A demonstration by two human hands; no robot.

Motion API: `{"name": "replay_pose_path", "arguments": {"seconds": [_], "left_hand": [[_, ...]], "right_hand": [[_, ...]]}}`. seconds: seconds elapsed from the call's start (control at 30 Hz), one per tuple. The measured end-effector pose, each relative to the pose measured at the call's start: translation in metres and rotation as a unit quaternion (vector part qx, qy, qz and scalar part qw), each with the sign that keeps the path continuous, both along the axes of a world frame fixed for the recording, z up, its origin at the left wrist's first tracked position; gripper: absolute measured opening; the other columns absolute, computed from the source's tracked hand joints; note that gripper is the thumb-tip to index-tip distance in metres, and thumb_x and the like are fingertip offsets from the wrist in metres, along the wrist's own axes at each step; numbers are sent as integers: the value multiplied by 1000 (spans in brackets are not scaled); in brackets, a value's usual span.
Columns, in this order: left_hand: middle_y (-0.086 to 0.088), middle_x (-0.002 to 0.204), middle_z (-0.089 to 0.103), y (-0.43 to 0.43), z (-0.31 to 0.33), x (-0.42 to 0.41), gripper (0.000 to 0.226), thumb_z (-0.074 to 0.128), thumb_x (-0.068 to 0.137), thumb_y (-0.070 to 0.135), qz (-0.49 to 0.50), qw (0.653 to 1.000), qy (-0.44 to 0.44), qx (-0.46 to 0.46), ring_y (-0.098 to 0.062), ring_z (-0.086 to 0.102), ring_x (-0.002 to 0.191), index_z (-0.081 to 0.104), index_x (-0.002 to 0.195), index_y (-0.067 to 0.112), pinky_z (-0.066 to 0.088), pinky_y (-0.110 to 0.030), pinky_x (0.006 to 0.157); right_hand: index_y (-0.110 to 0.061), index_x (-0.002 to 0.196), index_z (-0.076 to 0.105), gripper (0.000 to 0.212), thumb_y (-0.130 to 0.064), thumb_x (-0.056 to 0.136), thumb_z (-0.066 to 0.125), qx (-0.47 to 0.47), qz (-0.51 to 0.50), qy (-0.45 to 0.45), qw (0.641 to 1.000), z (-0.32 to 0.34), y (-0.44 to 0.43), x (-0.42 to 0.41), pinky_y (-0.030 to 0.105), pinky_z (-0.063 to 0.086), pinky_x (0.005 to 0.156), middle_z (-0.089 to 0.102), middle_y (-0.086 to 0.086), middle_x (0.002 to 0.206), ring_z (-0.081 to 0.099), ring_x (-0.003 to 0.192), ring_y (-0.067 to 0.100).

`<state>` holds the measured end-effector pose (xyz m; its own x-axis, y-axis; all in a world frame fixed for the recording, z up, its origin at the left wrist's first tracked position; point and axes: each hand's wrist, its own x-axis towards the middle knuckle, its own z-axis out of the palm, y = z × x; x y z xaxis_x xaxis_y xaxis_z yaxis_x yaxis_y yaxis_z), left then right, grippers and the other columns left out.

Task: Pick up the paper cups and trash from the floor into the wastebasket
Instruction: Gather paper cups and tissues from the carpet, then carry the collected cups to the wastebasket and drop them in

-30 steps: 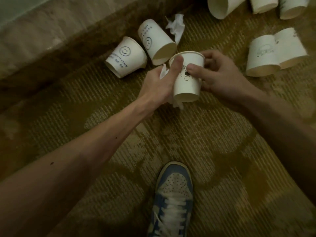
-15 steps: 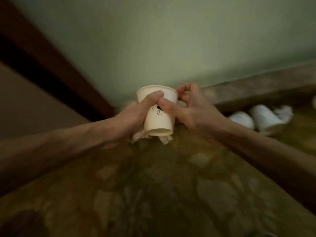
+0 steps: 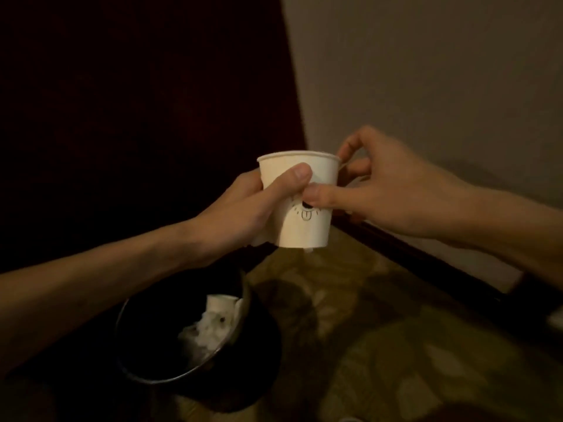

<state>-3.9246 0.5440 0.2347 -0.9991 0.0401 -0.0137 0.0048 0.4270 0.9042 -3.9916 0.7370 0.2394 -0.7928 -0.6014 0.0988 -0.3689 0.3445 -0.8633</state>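
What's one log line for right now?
left hand: grips paper cup | right hand: pinches paper cup | paper cup: upright, not yet binned | wastebasket: white trash inside

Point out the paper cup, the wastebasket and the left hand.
paper cup (image 3: 304,234), head view, side wall below the drawn face.
wastebasket (image 3: 170,378), head view, near rim.
left hand (image 3: 249,205), head view, base of the thumb.

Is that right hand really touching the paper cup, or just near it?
Touching. The head view shows the right hand pressing its thumb on the paper cup, over the drawn face.
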Motion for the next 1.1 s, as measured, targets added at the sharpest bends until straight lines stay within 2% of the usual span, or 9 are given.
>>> {"name": "replay_pose_path", "arguments": {"seconds": [0.1,0.3,0.47,0.6,0.73,0.8,0.9,1.0,1.1], "left_hand": [[9,105,75,-64,-27,34,39,53,89,61,40,999,4,16,-9,72,95,64,111,31,55,-17,71],[4,117,71,-135,-102,60,52,56,87,57,89,991,-95,25,-11,68,107,54,130,27,56,-35,93],[5,119,68,-161,-143,62,57,67,83,51,62,966,-248,50,-10,68,106,51,132,27,58,-29,84],[4,137,57,-173,-160,65,75,70,73,58,57,954,-293,11,-13,56,124,49,138,28,46,-39,107],[9,155,34,-172,-161,58,101,66,67,73,34,946,-304,-104,-15,33,143,29,152,34,34,-39,115],[13,141,50,-170,-148,52,79,63,78,68,34,951,-227,-205,-8,47,131,46,144,27,42,-25,104],[11,81,68,-152,-123,44,25,59,94,48,69,961,-69,-259,-2,64,73,66,93,24,47,-17,60],[7,56,54,-113,-98,34,31,59,97,40,40,966,19,-254,-9,51,50,56,69,27,38,-22,47],[9,49,47,-62,-65,18,36,58,97,39,-41,960,89,-262,-9,46,43,53,65,25,33,-17,42]], "right_hand": [[-39,99,45,66,-72,47,72,7,58,-15,998,-26,-71,12,30,60,64,70,-10,93,69,80,4],[-38,108,35,52,-57,77,73,122,112,23,986,-102,-151,23,15,41,60,51,-16,108,53,88,-2],[-29,132,40,66,-60,81,66,264,167,146,939,-143,-165,19,34,42,100,46,0,142,41,130,18],[-24,138,51,57,-59,93,48,308,229,285,879,-159,-173,20,40,23,114,36,-5,154,11,146,16],[-27,143,47,59,-56,92,52,237,219,252,912,-160,-166,15,18,17,110,38,-8,152,16,142,7],[-28,137,52,51,-51,92,57,189,191,219,938,-149,-159,14,1,17,96,45,-11,143,27,133,1],[-34,116,61,32,-49,88,61,162,140,153,965,-125,-137,9,14,39,86,57,-16,115,49,107,-3],[-38,86,59,16,-53,80,63,135,106,86,981,-95,-98,5,20,47,62,61,-15,81,57,76,-7],[-40,82,58,21,-57,74,63,139,70,90,984,-65,-31,1,19,45,50,61,-18,71,54,58,-3]]}}
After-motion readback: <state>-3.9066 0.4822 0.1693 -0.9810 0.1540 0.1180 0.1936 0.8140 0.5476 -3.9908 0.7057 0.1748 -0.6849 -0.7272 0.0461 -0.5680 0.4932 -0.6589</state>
